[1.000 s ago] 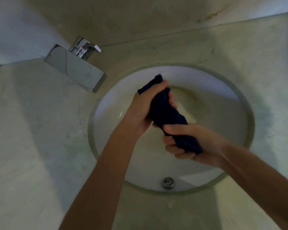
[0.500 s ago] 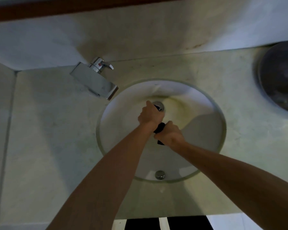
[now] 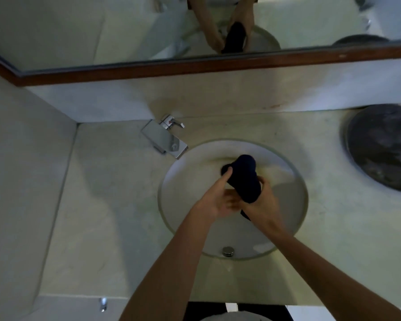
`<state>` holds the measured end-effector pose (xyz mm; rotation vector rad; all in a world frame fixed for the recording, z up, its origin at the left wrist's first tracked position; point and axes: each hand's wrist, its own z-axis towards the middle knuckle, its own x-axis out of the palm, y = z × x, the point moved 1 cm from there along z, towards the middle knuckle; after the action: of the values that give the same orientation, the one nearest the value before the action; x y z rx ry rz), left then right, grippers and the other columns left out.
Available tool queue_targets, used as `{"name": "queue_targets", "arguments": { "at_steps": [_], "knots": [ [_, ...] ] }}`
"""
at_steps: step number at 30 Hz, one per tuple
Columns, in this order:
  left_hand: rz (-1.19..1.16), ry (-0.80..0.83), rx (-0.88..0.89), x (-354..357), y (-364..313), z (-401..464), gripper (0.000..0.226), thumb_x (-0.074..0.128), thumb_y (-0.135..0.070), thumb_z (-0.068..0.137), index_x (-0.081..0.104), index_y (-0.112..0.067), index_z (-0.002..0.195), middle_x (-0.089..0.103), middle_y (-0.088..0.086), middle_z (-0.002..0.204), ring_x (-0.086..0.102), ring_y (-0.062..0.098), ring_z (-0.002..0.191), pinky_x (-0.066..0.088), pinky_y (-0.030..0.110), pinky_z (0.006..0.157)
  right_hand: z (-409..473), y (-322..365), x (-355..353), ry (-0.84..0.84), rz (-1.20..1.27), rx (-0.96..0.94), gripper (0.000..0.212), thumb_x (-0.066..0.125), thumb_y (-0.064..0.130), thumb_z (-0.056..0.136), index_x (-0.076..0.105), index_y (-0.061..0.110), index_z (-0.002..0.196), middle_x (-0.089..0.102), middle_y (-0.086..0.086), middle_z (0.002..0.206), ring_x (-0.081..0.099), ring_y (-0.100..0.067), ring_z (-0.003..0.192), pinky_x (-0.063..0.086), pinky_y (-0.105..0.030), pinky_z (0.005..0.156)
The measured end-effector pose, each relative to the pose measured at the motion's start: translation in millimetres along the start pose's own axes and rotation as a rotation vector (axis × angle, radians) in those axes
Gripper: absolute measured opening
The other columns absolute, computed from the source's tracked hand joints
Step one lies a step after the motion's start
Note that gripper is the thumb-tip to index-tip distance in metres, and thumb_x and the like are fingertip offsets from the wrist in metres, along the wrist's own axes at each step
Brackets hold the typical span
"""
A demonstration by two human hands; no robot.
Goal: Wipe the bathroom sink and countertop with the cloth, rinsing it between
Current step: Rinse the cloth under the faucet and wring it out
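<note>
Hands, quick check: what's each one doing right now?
Left hand: holds the dark cloth over the sink.
Right hand: grips the same cloth.

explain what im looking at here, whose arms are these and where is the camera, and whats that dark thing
There is no machine here: these are a person's two bare arms. The one picture comes from a wide-angle camera worn on the head, looking forward and down, so the arms reach in from the bottom edge.

Below them is a round white sink set in a pale countertop, with a chrome tap at its back left and a small metal fitting at its near edge. A dark round dish sits on the counter to the right. The mirror on the wall above repeats the hands.

The dark thing is a rolled-up cloth. The left hand and the right hand both grip it over the bowl, fingers curled round it. No running water shows.
</note>
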<state>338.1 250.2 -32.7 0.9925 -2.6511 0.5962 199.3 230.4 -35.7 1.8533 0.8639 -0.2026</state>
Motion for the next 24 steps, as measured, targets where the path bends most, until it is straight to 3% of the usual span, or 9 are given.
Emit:
{"name": "queue_targets", "arguments": {
  "at_steps": [3, 6, 11, 13, 14, 16, 19, 21, 24],
  "knots": [
    [-0.128, 0.040, 0.170, 17.4, -0.8, -14.1, 0.067, 0.073, -0.052, 0.084, 0.058, -0.007, 0.132, 0.065, 0.009, 0.131, 0.063, 0.025, 0.118, 0.051, 0.039, 0.102, -8.5, 11.5, -9.5, 0.158, 0.114, -0.111, 0.100, 0.088, 0.029, 0.074, 0.027, 0.020, 0.154, 0.061, 0.017, 0.110, 0.066, -0.007, 0.096, 0.057, -0.027, 0.079],
    [-0.019, -0.029, 0.320, 25.2, -4.1, -34.2, 0.062, 0.081, -0.042, 0.080, 0.063, -0.005, 0.126, 0.073, 0.009, 0.118, 0.071, 0.026, 0.106, 0.059, 0.037, 0.085, -14.7, 18.9, -31.7, 0.370, 0.284, -0.147, 0.085, 0.089, 0.043, 0.073, 0.045, 0.026, 0.144, 0.068, 0.009, 0.125, 0.068, -0.012, 0.112, 0.058, -0.035, 0.093],
    [0.256, -0.078, 0.581, 44.1, -11.3, -72.8, 0.058, 0.080, -0.040, 0.083, 0.065, -0.002, 0.124, 0.075, 0.010, 0.114, 0.072, 0.027, 0.104, 0.058, 0.043, 0.093, -32.8, 47.0, -57.1, 0.320, 0.459, -0.079, 0.057, 0.069, 0.073, 0.075, 0.061, 0.038, 0.120, 0.074, 0.006, 0.110, 0.072, 0.000, 0.088, 0.056, -0.021, 0.074],
    [0.438, -0.198, 0.644, 52.2, -13.8, -89.4, 0.054, 0.076, -0.050, 0.083, 0.069, -0.005, 0.114, 0.075, 0.008, 0.108, 0.072, 0.023, 0.097, 0.060, 0.039, 0.088, -36.2, 57.6, -68.2, 0.322, 0.515, -0.063, 0.029, 0.067, 0.059, 0.085, 0.063, 0.039, 0.107, 0.074, 0.008, 0.104, 0.071, 0.003, 0.081, 0.052, -0.014, 0.066],
    [0.508, -0.226, 0.667, 53.8, -13.4, -98.7, 0.050, 0.072, -0.052, 0.086, 0.070, -0.009, 0.110, 0.075, 0.007, 0.107, 0.072, 0.021, 0.096, 0.060, 0.036, 0.085, -37.7, 60.0, -73.8, 0.350, 0.564, -0.068, 0.025, 0.069, 0.050, 0.087, 0.065, 0.038, 0.108, 0.074, 0.009, 0.105, 0.072, 0.000, 0.088, 0.054, -0.017, 0.072],
    [0.587, -0.193, 0.673, 50.4, -11.8, -113.2, 0.048, 0.068, -0.053, 0.089, 0.070, -0.011, 0.111, 0.075, 0.006, 0.109, 0.072, 0.019, 0.099, 0.059, 0.033, 0.087, -41.6, 64.4, -83.9, 0.403, 0.709, -0.101, 0.040, 0.074, 0.037, 0.086, 0.065, 0.027, 0.124, 0.075, 0.002, 0.116, 0.071, -0.017, 0.108, 0.057, -0.033, 0.087],
    [0.704, -0.162, 0.680, 41.1, -7.5, -129.3, 0.032, 0.072, -0.039, 0.090, 0.074, -0.011, 0.104, 0.077, -0.002, 0.095, 0.071, 0.002, 0.085, 0.056, 0.018, 0.076, -48.1, 68.5, -97.5, 0.299, 0.921, -0.097, 0.044, 0.075, 0.009, 0.088, 0.062, 0.020, 0.128, 0.075, -0.003, 0.117, 0.073, -0.025, 0.105, 0.061, -0.041, 0.084],
    [0.760, -0.272, 0.747, 39.8, -5.8, -138.4, 0.022, 0.075, -0.035, 0.089, 0.074, -0.013, 0.090, 0.073, -0.009, 0.080, 0.065, -0.007, 0.066, 0.048, 0.010, 0.061, -50.9, 69.7, -104.4, 0.217, 0.869, -0.108, 0.056, 0.081, 0.007, 0.082, 0.059, 0.019, 0.132, 0.074, -0.002, 0.119, 0.073, -0.023, 0.105, 0.061, -0.043, 0.084],
    [0.626, -0.335, 0.804, 39.0, -0.8, -146.3, 0.030, 0.077, -0.039, 0.086, 0.074, -0.018, 0.106, 0.077, -0.006, 0.098, 0.072, 0.003, 0.085, 0.055, 0.015, 0.070, -51.8, 66.3, -108.5, 0.202, 0.799, -0.120, 0.075, 0.093, 0.018, 0.068, 0.058, 0.021, 0.134, 0.072, -0.001, 0.122, 0.072, -0.022, 0.108, 0.059, -0.044, 0.087]
  ]
}}
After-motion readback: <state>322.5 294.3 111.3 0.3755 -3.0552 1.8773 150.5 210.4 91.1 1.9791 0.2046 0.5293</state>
